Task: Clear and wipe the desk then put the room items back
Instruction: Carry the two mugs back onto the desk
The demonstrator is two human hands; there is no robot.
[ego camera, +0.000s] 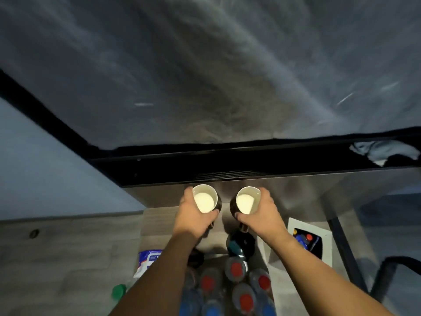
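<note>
Two grips at once here: our left hand (193, 215) is wrapped round the left cup (206, 200), fingers curled about its wall, and our right hand (262, 213) is clamped the same way on the right cup (247, 201), thumb hooked at the near side. Both cups are dark outside, white inside, mouths tilted toward us, and they look empty as far as we can tell. They hang side by side, close but apart, just below the black front edge of the surface (227, 165), not resting on anything.

We read them as ceramic: stiff, fairly light, smooth enough to slip, and they'd chip if knocked on that edge. A full wrap round the body, as we have now, seems the safe hold; dark stubs below each hand may be handles, but we can't be sure.

Widening out, directly under our forearms stands a cluster of bottles (237, 270) with red caps, a dark round object just above them. A blue-and-white packet (148, 258) and a green cap (119, 291) lie to the left on the wood-look floor (57, 258). To the right, a white box (307, 226) holds more bottles. On the surface's far right lies a white cloth (385, 151).
</note>
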